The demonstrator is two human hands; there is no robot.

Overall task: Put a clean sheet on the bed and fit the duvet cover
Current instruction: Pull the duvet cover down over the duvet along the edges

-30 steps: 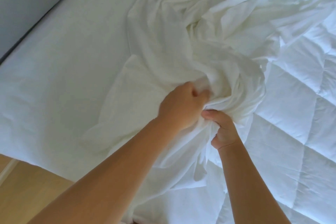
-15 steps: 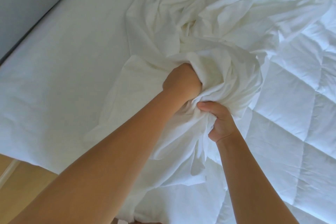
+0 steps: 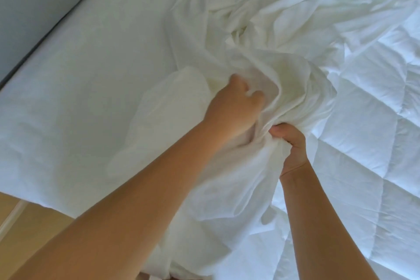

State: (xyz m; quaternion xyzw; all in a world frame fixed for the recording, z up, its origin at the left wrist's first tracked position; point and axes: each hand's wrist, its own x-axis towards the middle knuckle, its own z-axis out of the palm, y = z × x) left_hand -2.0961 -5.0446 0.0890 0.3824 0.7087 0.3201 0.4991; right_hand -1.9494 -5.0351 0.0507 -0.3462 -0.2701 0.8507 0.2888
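A crumpled white duvet cover (image 3: pixel 261 29) lies bunched across the middle of the bed. Under it on the right spreads the quilted white duvet (image 3: pixel 375 120). A smooth white sheet (image 3: pixel 91 75) covers the mattress on the left. My left hand (image 3: pixel 234 109) is blurred, its fingers curled into the gathered cover cloth. Just to its right, my right hand (image 3: pixel 293 145) grips a bunched fold of the same cover, thumb on top. Both forearms reach in from the bottom edge.
A grey wall or headboard (image 3: pixel 34 7) runs along the bed's upper left edge. A strip of wooden floor (image 3: pixel 20 223) shows at the lower left, beyond the mattress corner.
My left hand has drawn back down and left out of the cloth and its fingers have loosened and regripped. My right hand keeps its hold in nearly the same place.
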